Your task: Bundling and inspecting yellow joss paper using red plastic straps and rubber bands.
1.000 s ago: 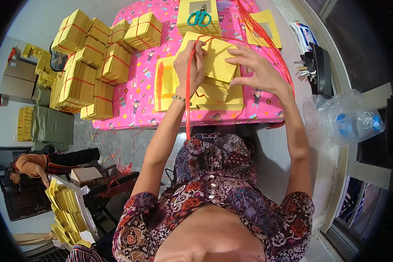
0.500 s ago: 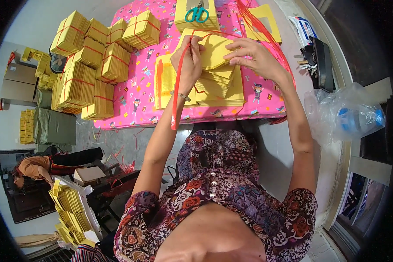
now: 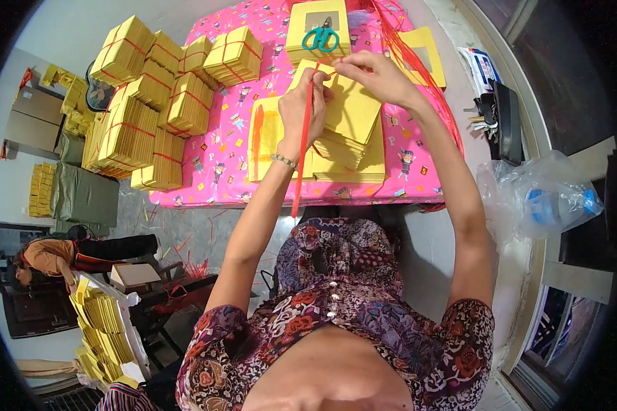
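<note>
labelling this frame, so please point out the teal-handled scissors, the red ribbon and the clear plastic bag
teal-handled scissors (image 3: pixel 321 39): head view, on the handles
red ribbon (image 3: pixel 304 140): head view, on the hanging length
clear plastic bag (image 3: pixel 504 194): head view, on its left part

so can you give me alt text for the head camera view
A person's left hand grips a flat, glossy red ribbon over a stack of yellow paper sheets on a pink patterned tablecloth, the right hand close beside. Beyond lie teal-handled scissors on another yellow stack; red-tied yellow bundles are piled at left.
</note>
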A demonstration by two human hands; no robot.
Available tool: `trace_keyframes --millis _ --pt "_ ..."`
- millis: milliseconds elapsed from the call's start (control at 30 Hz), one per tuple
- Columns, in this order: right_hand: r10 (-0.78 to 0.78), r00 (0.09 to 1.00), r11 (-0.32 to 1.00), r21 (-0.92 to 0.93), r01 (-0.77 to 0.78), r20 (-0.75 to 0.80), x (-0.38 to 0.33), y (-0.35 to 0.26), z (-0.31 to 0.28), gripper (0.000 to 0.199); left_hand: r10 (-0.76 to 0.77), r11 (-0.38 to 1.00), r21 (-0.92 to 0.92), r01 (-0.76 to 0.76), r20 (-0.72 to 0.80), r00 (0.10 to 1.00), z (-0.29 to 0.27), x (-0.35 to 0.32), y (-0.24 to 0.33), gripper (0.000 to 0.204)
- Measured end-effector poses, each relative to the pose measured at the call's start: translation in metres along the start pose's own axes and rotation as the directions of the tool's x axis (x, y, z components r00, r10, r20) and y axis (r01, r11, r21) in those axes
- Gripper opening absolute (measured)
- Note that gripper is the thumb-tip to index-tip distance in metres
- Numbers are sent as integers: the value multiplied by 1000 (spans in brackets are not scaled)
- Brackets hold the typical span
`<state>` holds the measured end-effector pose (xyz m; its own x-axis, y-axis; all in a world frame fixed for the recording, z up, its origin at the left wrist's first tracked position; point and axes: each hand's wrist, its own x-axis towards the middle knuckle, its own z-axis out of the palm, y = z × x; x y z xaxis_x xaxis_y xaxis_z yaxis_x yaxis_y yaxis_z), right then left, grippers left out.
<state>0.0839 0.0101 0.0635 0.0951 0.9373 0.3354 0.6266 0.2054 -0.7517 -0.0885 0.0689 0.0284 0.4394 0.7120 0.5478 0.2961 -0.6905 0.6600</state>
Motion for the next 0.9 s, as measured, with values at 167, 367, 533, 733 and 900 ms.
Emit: trace_keyframes --millis 167,367,533,733,900 --pt "-81 981 984 -172 50 -176 8 9 12 36 -17 999 -32 18 36 999 0 4 0 31" --pt "187 981 863 -469 -187 -48 -15 -2 -3 42 -141 973 -153 172 195 971 -16 15 7 36" --pt "140 984 831 -528 -177 -110 -22 -2 6 38 -102 967 -189 172 331 938 -22 35 -6 38" --pt "-75 980 770 -636 -61 -185 -22 5 11 35 -64 969 -216 122 259 964 -23 35 -6 37" --pt "180 980 953 -264 -151 88 -3 5 -10 27 101 994 -61 -95 104 989 -29 34 -21 30"
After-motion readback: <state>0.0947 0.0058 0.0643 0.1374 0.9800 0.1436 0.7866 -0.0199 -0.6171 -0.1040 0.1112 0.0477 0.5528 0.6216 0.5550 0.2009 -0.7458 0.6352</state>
